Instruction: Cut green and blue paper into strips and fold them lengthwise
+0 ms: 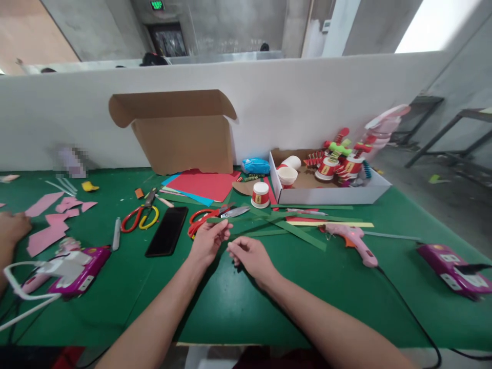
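My left hand is closed, with its thumb and fingers pinching a green paper strip above the table. Just right of it, my right hand has its fingers curled in a pinch; whatever lies between them is too small to make out. More green paper strips lie crossed beyond my hands. Red-handled scissors rest by my left hand, partly hidden. A paper cup with a red band stands upside down behind the strips.
To the right lie a pink glue gun and a purple power strip. An open box holds cups and paper figures. On the left are a phone, yellow-red scissors, pink paper and another person's hand.
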The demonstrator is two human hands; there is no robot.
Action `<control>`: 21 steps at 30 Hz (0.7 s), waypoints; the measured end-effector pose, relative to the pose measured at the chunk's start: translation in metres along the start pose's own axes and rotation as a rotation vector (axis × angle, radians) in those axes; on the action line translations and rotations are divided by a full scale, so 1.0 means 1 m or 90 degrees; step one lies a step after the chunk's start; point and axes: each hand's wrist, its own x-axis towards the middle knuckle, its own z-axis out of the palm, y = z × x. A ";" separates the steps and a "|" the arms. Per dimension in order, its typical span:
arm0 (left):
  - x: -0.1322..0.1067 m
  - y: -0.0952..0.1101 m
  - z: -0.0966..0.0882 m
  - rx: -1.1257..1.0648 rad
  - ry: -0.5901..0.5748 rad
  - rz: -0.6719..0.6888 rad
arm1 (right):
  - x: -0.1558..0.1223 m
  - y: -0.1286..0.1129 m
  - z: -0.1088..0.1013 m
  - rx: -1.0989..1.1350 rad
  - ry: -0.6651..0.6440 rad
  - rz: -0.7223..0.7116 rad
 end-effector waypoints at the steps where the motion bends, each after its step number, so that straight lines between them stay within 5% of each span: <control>1: -0.001 -0.001 0.001 -0.003 -0.004 -0.003 | 0.005 0.005 0.001 0.091 0.016 0.060; 4: -0.003 -0.006 0.004 0.004 -0.032 -0.008 | 0.018 0.009 -0.003 0.282 0.072 0.105; 7: -0.006 -0.011 0.009 0.019 -0.046 -0.006 | 0.023 0.004 -0.010 0.329 0.107 0.083; 15: -0.007 -0.006 0.003 0.124 -0.120 0.001 | 0.024 0.000 -0.019 0.210 0.158 -0.006; 21: -0.004 0.009 -0.010 0.454 -0.131 0.185 | 0.026 -0.002 -0.034 0.088 0.117 -0.027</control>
